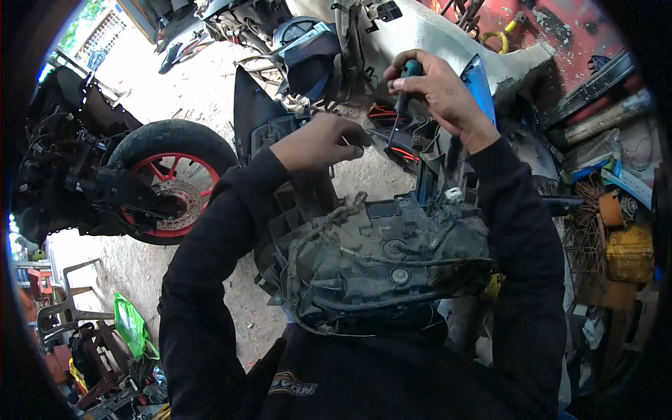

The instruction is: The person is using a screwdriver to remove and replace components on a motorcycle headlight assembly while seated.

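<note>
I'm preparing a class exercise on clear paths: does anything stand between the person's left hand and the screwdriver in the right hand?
Nothing visible does. Only an open gap shows between the left hand and the screwdriver held in the right hand, though this view cannot settle their depth.

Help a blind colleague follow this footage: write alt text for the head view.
A person's right hand holds a teal-handled screwdriver pointing downward, with the loosely curled left hand nearby. A dusty dark assembly sits in the foreground; at left stands a motorcycle wheel with red spokes.
</note>
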Demonstrator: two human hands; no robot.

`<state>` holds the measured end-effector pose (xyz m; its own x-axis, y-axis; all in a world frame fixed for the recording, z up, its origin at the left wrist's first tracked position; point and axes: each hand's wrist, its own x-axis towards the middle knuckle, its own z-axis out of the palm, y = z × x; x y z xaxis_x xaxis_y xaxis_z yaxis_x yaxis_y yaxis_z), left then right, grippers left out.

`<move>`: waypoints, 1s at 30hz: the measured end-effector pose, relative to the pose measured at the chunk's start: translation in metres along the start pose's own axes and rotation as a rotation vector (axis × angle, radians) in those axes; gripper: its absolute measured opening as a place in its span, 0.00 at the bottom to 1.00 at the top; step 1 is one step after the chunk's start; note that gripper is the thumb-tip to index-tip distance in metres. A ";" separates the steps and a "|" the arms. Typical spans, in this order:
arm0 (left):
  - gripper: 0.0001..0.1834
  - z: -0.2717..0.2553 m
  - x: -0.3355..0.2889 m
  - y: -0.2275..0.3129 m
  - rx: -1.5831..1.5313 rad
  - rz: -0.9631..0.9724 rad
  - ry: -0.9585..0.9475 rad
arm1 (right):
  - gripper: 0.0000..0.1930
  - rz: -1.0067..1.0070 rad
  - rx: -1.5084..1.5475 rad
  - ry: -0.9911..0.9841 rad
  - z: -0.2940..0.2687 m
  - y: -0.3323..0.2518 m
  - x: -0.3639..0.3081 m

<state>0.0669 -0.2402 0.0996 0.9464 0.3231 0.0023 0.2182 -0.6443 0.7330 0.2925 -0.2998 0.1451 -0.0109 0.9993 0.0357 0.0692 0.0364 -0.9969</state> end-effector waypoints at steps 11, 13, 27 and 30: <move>0.21 0.007 0.049 0.016 0.052 -0.046 0.084 | 0.15 -0.083 -0.267 0.055 -0.048 -0.026 -0.006; 0.23 0.012 0.063 0.020 0.024 0.008 0.090 | 0.15 -0.139 -0.336 0.057 -0.061 -0.035 -0.001; 0.47 0.029 0.129 0.025 -0.449 -0.048 0.121 | 0.16 -0.350 -0.915 0.281 -0.112 -0.053 0.036; 0.47 0.033 0.136 0.011 -0.382 -0.003 0.181 | 0.16 -0.338 -0.916 0.273 -0.108 -0.052 0.040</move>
<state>0.2057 -0.2266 0.0856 0.8813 0.4630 0.0943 0.0844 -0.3507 0.9327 0.3964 -0.2610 0.2064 0.0487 0.8988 0.4356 0.8446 0.1957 -0.4984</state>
